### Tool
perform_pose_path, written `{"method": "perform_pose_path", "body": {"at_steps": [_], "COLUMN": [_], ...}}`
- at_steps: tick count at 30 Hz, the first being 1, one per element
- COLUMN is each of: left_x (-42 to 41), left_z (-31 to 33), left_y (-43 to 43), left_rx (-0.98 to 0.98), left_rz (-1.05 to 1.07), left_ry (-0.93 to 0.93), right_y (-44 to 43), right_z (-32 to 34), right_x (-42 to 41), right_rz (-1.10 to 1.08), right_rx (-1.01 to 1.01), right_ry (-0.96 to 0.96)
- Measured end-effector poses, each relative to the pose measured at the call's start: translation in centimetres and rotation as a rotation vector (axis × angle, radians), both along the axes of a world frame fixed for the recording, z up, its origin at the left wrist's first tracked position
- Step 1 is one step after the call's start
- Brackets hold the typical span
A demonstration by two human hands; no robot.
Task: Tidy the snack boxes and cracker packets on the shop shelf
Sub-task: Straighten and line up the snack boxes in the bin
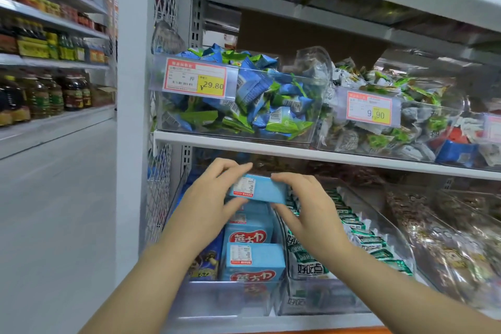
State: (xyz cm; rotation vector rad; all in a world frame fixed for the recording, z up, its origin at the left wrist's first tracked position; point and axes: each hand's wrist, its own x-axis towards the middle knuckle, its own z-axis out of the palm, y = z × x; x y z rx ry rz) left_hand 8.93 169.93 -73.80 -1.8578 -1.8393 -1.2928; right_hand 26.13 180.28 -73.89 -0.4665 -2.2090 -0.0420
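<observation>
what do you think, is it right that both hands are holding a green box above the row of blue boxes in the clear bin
Not quite: the held box is light blue, not green. The head view shows the left hand and right hand holding a light blue box above the row of blue boxes in the clear bin.

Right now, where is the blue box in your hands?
Head view, lower centre: the blue box is held between the left hand and right hand, above the row of blue boxes in the lower bin, left of the green packets.
</observation>
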Motion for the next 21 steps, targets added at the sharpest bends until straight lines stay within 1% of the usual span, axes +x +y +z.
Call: {"method": "perform_pose_path", "body": {"at_steps": [2,4,7,9,11,13,15,18,21], "left_x": [-0.9,-1.8,-3.1,-3.5,-3.8,-3.8,-3.7,-3.5,-3.4], "left_z": [-0.4,-1.1,-2.1,-2.5,-2.6,-2.7,-2.8,-2.6,-2.2], "left_y": [0.2,0.4,0.7,0.8,1.0,1.2,1.3,1.6,2.1], "left_rx": [-0.003,-0.057,-0.184,-0.212,-0.225,-0.254,-0.284,-0.298,-0.319], "left_rz": [0.005,0.037,0.091,0.115,0.131,0.137,0.145,0.177,0.169], "left_ry": [-0.081,-0.132,-0.157,-0.174,-0.18,-0.178,-0.169,-0.151,-0.127], "right_y": [1.3,2.4,3.9,4.6,5.1,5.6,6.4,7.3,8.3], "right_z": [-0.7,-0.8,-0.6,-0.6,-0.4,0.1,0.5,0.4,-0.1], "right_x": [-0.7,-1.6,-2.7,-3.1,-3.1,-3.0,-2.9,-3.0,-3.5], "right_rz": [0.005,-0.018,-0.023,-0.001,0.056,0.12,0.138,0.115,0.085], "right_rx": [-0.022,-0.085,-0.2,-0.215,-0.249,-0.318,-0.391,-0.428,-0.552], "right_ry": [0.015,0.005,-0.049,-0.079,-0.069,-0.038,-0.044,-0.197,-0.377]}}
